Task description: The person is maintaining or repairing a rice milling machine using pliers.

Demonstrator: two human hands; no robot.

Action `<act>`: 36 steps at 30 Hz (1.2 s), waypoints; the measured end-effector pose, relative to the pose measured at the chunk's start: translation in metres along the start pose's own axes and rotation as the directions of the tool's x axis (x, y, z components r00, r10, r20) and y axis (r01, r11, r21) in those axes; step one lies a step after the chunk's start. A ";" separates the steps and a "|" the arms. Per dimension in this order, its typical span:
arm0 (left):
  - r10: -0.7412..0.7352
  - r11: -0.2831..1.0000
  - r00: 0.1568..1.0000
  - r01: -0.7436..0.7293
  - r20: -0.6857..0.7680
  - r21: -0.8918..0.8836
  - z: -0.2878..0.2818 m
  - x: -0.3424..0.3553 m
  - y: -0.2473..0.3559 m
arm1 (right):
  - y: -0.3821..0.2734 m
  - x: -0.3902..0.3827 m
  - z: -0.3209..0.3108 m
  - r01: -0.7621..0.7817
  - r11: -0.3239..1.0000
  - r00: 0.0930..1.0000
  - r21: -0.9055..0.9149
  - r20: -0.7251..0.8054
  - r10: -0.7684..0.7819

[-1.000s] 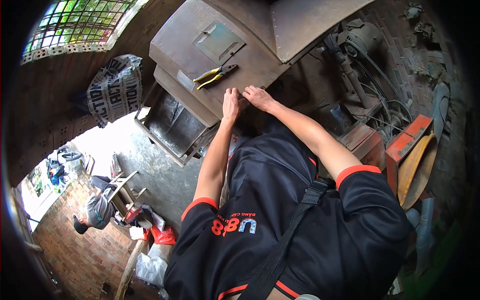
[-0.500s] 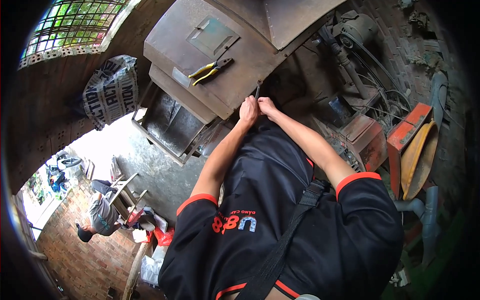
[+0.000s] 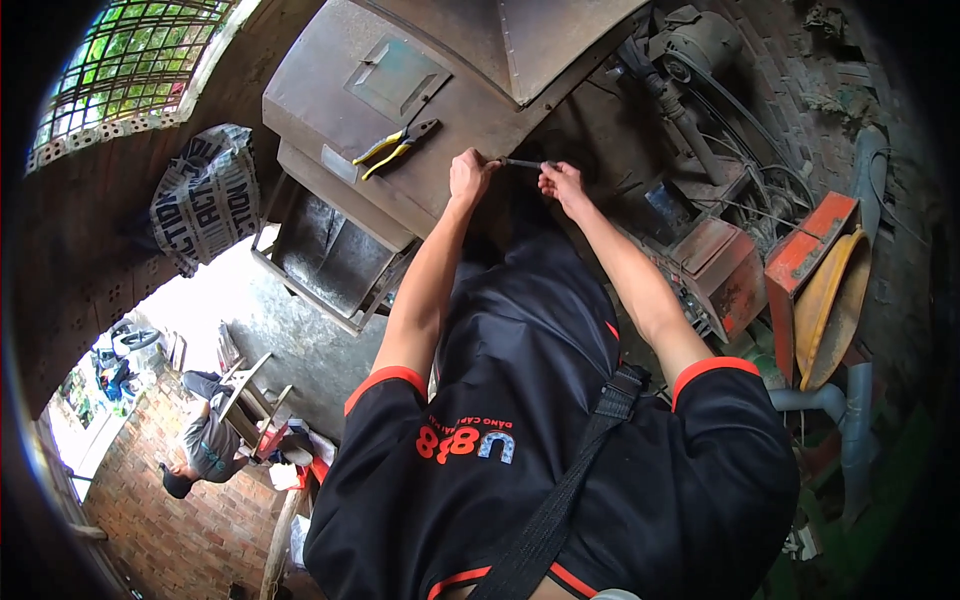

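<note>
A slim grey metal wrench lies crosswise at the edge of a brown sheet-metal machine housing. My right hand is closed on the wrench's right end. At its other end, the fingers of my left hand pinch the wrench's head against the housing edge; whatever fastener sits there is hidden by the fingers. On top of the housing, just beyond my left hand, lie yellow-and-black handled pliers, jaws pointing right.
A motor with a belt stands at the far right. An orange-red metal box and a yellow curved guard are right of my arm. A printed sack hangs at left. Another person sits at lower left.
The wrench has swung from pointing away from me to lying crosswise. My right hand has moved right with its end, while my left hand stays at the housing edge. The view has shifted slightly.
</note>
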State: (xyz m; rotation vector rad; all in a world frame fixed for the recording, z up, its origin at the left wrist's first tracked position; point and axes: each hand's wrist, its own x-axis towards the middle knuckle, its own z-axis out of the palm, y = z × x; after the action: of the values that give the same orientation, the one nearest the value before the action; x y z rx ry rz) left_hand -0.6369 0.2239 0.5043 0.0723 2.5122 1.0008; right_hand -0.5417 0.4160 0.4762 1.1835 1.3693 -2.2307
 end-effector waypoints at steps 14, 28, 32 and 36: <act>-0.038 0.999 0.998 0.036 -0.045 -0.029 0.004 -0.003 0.031 | -0.075 0.108 0.074 0.148 0.800 0.987 -0.581 0.041 -0.153; -0.182 0.958 0.983 0.183 0.025 -0.223 -0.015 -0.024 -0.015 | -0.067 0.086 0.123 0.237 0.844 0.942 -0.482 0.328 -0.077; -0.170 0.959 0.984 0.176 0.046 -0.224 -0.009 -0.022 -0.011 | -0.065 0.075 0.124 0.287 0.776 0.951 -0.561 0.263 -0.162; -0.195 0.955 0.972 0.158 -0.129 -0.253 -0.003 -0.023 -0.018 | -0.056 0.055 0.142 0.417 0.632 0.903 -0.653 0.376 -0.208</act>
State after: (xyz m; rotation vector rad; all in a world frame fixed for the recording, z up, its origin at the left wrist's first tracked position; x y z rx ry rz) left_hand -0.6152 0.2035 0.5028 -0.3093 2.4556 1.2676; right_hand -0.6808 0.3365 0.5007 0.3526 2.1625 -1.6153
